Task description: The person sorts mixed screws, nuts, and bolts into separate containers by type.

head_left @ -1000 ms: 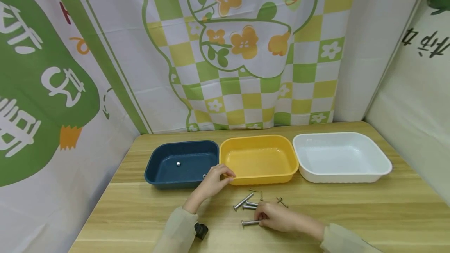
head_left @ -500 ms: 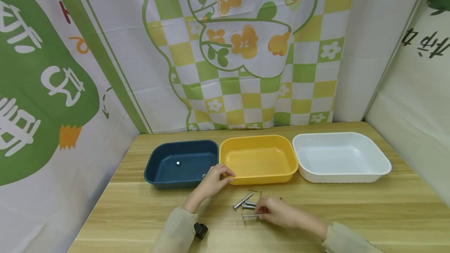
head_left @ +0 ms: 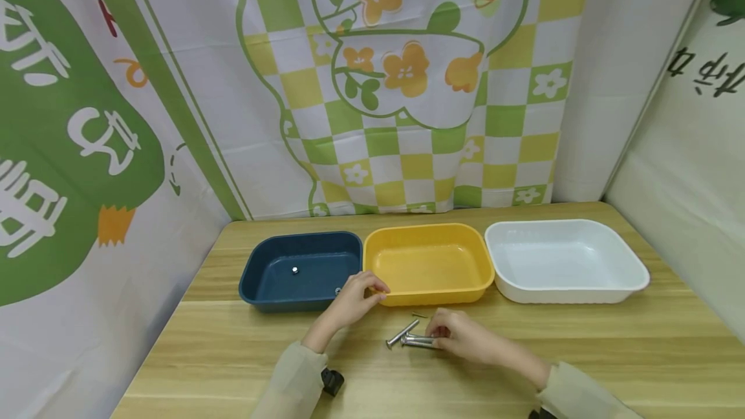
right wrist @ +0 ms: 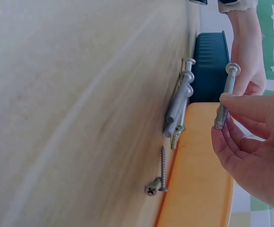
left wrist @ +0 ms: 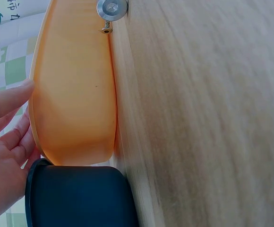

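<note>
My right hand (head_left: pixel 462 335) pinches a silver bolt (right wrist: pixel 229 85) between thumb and fingers, raised above the table in the right wrist view. Several similar bolts (right wrist: pixel 178 106) lie in a loose pile (head_left: pixel 401 336) beside it. Small screws lie nearby, among them a thin one (right wrist: pixel 163 163) and one showing a cross-slot head (right wrist: pixel 151 189). With thumb and fingers at the rim, my left hand (head_left: pixel 352 301) holds the front left corner of the yellow bin (left wrist: pixel 75 94). In the head view, my right hand partly hides the pile.
Left of the yellow bin stands a dark blue bin (head_left: pixel 264 304) with small metal nuts (head_left: pixel 295 270) inside. A white bin (head_left: pixel 570 295) stands on its right. All three line the back of the wooden table (head_left: pixel 233 354), before a patterned cloth (head_left: pixel 407 147).
My right hand has lifted the bolt off the table and moved away from me, over the pile and small screws. My left hand stays at the yellow bin's rim.
</note>
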